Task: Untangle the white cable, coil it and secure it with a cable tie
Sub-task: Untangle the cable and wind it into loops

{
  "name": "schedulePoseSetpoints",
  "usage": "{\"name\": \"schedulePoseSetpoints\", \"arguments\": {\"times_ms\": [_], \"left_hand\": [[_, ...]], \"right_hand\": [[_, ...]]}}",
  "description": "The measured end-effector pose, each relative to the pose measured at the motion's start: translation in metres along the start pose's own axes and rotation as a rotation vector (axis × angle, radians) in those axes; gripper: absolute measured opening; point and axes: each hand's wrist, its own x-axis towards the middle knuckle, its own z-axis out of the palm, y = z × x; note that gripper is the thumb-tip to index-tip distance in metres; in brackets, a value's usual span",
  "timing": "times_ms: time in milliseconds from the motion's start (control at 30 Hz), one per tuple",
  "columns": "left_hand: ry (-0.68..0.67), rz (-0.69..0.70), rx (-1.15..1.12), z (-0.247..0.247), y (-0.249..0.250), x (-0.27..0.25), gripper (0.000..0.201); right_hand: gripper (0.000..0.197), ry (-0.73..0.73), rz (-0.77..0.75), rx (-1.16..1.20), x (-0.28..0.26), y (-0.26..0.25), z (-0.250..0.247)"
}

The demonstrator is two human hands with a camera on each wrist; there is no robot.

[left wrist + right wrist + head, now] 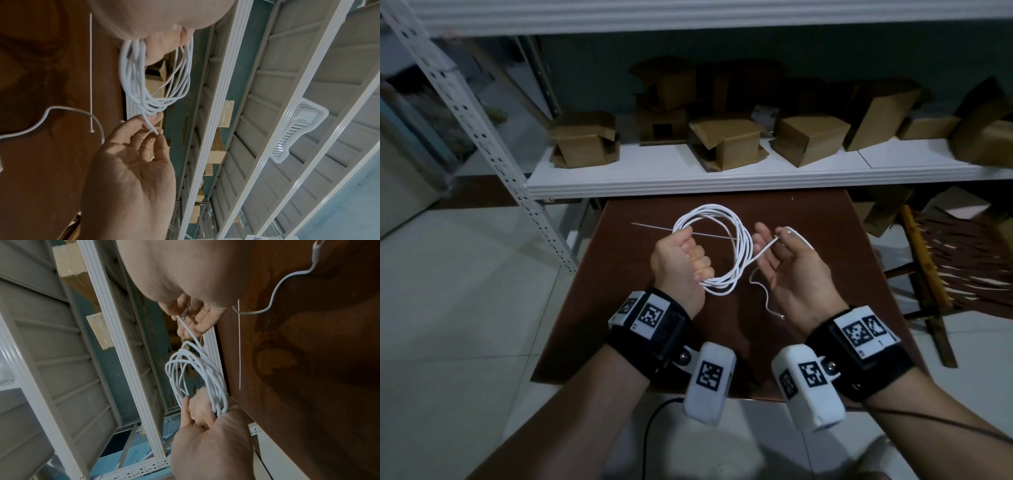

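Note:
The white cable point(736, 246) is wound into a coil of several loops above the brown table point(825, 219). My left hand point(681, 260) grips one side of the coil in a fist. My right hand point(787, 267), palm up just right of the coil, pinches the free strand between thumb and fingers. The loose tail point(767, 298) drops from it onto the table. A thin white cable tie point(654, 227) lies flat on the table behind the coil. In the left wrist view the coil point(154, 78) hangs from my palm and the cable tie point(90, 73) lies beyond. In the right wrist view my left hand point(205, 434) clutches the coil point(195, 378).
A white metal shelf point(722, 178) with several cardboard boxes point(726, 140) stands just behind the table. A perforated upright post point(493, 147) leans at the left. A wooden chair point(941, 260) stands to the right on the tiled floor.

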Motion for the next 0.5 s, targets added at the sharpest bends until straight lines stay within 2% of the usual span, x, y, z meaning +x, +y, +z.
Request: {"name": "schedulePoseSetpoints", "arguments": {"times_ms": [100, 233, 300, 433, 500], "left_hand": [[0.001, -0.037, 0.033, 0.000, -0.002, -0.001, 0.053], [0.005, -0.051, 0.104, 0.002, -0.004, -0.001, 0.053], [0.003, -0.053, 0.132, 0.002, -0.003, -0.001, 0.053], [-0.017, -0.062, 0.177, 0.002, -0.004, -0.002, 0.052], [-0.026, -0.078, 0.185, 0.002, -0.004, -0.002, 0.052]], "right_hand": [[0.011, -0.010, 0.014, -0.048, 0.001, -0.002, 0.000], [0.027, -0.083, 0.081, -0.311, 0.001, -0.002, 0.001], [0.024, -0.109, 0.137, -0.370, -0.001, -0.003, 0.004], [0.042, -0.172, 0.220, -0.342, -0.007, -0.008, 0.007], [0.043, -0.180, 0.231, -0.293, -0.009, -0.010, 0.008]]}}
